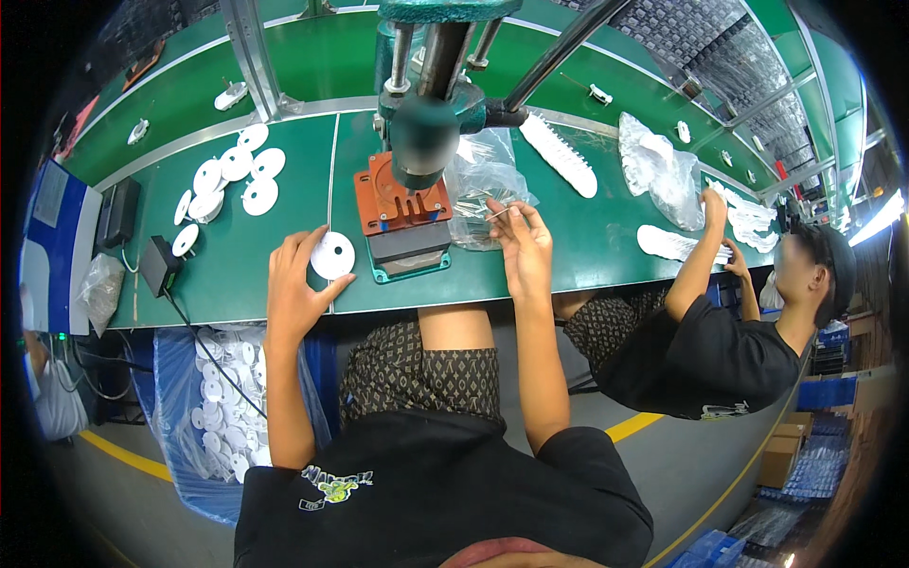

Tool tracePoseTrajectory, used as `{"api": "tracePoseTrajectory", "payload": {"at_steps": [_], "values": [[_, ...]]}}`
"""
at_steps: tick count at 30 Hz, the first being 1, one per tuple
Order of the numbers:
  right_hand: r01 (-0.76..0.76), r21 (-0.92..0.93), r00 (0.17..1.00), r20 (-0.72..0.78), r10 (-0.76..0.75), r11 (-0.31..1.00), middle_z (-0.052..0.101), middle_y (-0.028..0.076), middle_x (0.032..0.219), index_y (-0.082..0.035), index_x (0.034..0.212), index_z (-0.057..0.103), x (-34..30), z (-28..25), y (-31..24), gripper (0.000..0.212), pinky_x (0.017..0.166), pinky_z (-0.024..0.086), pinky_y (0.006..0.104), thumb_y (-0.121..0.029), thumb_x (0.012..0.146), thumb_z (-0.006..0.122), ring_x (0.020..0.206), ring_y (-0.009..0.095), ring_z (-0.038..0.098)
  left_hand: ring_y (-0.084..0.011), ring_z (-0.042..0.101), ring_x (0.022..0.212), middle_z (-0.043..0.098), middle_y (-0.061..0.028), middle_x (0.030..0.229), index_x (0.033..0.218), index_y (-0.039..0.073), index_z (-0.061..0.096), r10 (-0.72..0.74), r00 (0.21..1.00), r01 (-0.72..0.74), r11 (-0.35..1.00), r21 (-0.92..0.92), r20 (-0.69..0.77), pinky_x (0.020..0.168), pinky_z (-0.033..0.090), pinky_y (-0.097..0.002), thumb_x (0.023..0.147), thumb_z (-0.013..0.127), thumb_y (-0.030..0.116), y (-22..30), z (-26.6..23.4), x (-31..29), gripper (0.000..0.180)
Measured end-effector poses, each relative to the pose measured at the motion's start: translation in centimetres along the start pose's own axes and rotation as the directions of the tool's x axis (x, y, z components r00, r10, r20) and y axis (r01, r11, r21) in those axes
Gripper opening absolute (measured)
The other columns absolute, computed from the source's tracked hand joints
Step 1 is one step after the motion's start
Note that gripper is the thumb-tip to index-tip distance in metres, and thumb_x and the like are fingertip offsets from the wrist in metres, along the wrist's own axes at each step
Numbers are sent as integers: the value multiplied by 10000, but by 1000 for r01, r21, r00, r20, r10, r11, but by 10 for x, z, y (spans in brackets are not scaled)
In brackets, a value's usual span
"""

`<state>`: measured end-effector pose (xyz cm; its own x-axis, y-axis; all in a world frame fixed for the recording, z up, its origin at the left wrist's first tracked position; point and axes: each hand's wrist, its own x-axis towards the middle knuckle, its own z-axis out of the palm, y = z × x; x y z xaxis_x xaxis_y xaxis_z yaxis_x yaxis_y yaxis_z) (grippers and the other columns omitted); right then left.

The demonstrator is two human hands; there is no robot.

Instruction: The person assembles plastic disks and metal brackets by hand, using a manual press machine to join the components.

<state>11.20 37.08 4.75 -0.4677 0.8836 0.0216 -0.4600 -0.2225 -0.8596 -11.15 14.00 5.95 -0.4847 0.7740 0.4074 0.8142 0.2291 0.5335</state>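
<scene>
On the green bench, my left hand (295,275) grips a round white disc (332,255) by its edge, thumb at the lower rim and fingers at the upper. The disc has a small hole near its middle. My right hand (523,242), raised beside a clear plastic bag (478,180), pinches a thin metal pin (498,215) between thumb and fingertips. More thin metal pins lie in that bag. Between my hands stands a bench press (421,123), with an orange fixture (398,194) on a dark block beneath its ram; the fixture has slots in its top.
Several white discs (258,196) lie at the left. Below the bench edge, a blue-lined bin (180,417) holds many more. A black adapter box (159,265) trails a cable. Rows of white parts (559,156) lie to the right, where a co-worker (748,350) sits handling similar parts.
</scene>
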Motion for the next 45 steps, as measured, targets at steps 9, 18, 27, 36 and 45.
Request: {"api": "tracePoseTrajectory", "payload": {"at_steps": [9, 18, 27, 36, 45], "values": [[-94, -259, 945, 282, 168, 961, 633, 52, 824, -40, 1142, 512, -59, 51, 14, 169, 616, 460, 206, -118, 1004, 572, 716, 88, 595, -345, 563, 1051, 587, -148, 1115, 1186, 40, 591, 120, 993, -120, 986, -116, -7, 927, 446, -429, 664, 846, 245, 3, -6, -2, 616], [105, -357, 957, 290, 3, 928, 733, 78, 916, 24, 1079, 715, -87, 96, 69, 168, 623, 514, 231, -18, 929, 650, 722, 86, 639, -336, 559, 993, 558, -135, 1022, 1172, 53, 605, 179, 984, -178, 977, -120, -6, 874, 463, -417, 604, 825, 201, 0, -5, -7, 626], [262, -553, 938, 337, -76, 791, 703, 78, 805, 28, 1052, 731, -84, 96, 66, 152, 550, 450, 220, -5, 936, 639, 616, 72, 563, -341, 542, 1018, 522, -143, 1033, 1167, 60, 623, 245, 969, -243, 966, -92, 11, 899, 459, -422, 574, 789, 189, 2, -7, -7, 629], [417, -635, 899, 394, -192, 650, 694, 113, 791, 16, 1038, 703, -84, 100, 68, 146, 556, 514, 301, -24, 906, 657, 647, 177, 676, -345, 544, 1040, 527, -146, 1041, 1155, 50, 622, 250, 967, -246, 965, -86, 42, 912, 455, -428, 583, 777, 181, 5, -8, -6, 607], [633, -774, 749, 613, -252, -4, 664, 77, 678, -60, 1238, 649, -79, 120, 59, 334, 480, 480, 334, -169, 923, 670, 519, 225, 637, -359, 533, 1137, 558, -144, 1149, 1239, 61, 610, 207, 974, -198, 974, -106, 88, 1002, 436, -451, 614, 775, 200, 0, -6, -5, 660]]}}
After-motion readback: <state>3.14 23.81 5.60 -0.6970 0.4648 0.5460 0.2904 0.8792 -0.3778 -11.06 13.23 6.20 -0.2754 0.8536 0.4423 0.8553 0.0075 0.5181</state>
